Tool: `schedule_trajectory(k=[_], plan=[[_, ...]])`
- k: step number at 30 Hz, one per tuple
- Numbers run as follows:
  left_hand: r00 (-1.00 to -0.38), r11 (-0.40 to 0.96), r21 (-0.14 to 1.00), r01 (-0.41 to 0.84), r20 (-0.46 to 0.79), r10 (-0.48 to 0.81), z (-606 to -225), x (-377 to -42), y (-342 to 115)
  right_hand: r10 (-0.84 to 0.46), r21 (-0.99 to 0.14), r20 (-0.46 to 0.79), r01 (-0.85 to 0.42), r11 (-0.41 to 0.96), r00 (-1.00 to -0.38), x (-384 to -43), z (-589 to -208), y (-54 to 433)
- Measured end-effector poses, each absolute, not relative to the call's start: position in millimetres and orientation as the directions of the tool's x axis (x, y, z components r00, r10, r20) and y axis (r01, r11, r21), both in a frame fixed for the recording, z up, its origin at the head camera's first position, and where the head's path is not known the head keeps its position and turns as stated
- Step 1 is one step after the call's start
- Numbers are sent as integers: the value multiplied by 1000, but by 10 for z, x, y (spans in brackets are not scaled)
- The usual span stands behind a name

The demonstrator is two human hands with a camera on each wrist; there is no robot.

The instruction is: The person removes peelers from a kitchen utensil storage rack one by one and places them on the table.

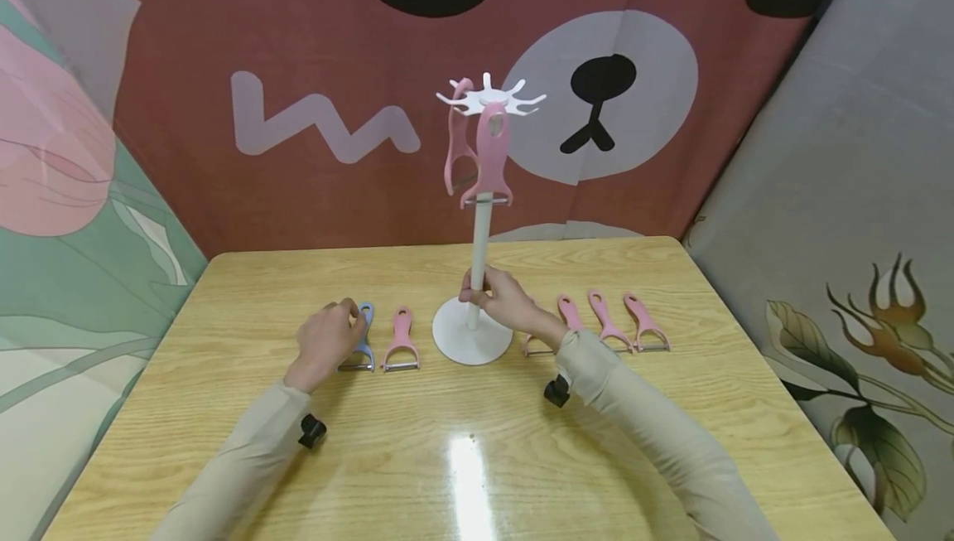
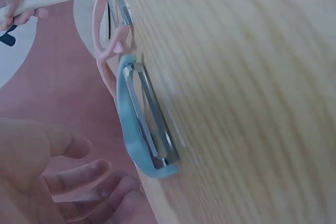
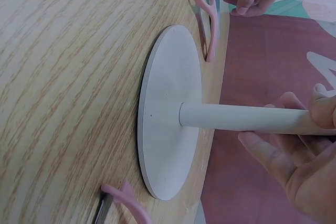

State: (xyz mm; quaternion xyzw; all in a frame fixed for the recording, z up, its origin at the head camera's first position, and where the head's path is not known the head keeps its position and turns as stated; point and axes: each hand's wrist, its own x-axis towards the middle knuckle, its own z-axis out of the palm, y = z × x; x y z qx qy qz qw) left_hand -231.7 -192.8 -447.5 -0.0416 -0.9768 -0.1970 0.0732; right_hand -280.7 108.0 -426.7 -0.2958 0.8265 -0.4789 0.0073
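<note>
A white stand (image 1: 482, 234) with a round base (image 1: 456, 346) and a crown of hooks rises from the table. My right hand (image 1: 508, 299) grips its pole low down, thumb and fingers wrapped around it. From the hooks hang two pink peelers, one in front (image 1: 492, 147) and one on the left (image 1: 450, 143). Left of the base, my left hand (image 1: 325, 344) hovers beside a blue peeler (image 2: 130, 135), fingers loosely bent and apart from it in the left wrist view. A pink peeler (image 1: 402, 327) lies between the blue one and the base.
Several pink peelers lie right of the base, including a middle one (image 1: 602, 309) and an outermost one (image 1: 641, 313); my right wrist partly covers the nearest. Behind the wooden table (image 1: 387, 458) hangs a red patterned cloth (image 1: 298, 201), with printed cloths at both sides.
</note>
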Motion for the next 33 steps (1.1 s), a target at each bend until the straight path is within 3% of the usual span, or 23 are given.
schedule_trajectory(k=[18,23,33], plan=[[-930,873,414,257,352,106,-4482,-2389,-1810,-596,-835,230,-470,286,-770,-2873,-4240,1144],[-931,867,422,264,346,116,-4470,-2401,-1787,-601,-816,278,-514,265,-750,-2898,-4274,1154],[-933,872,422,249,346,98,-4472,-2391,-1794,-565,-791,304,-534,299,-767,-2886,-4270,1138]])
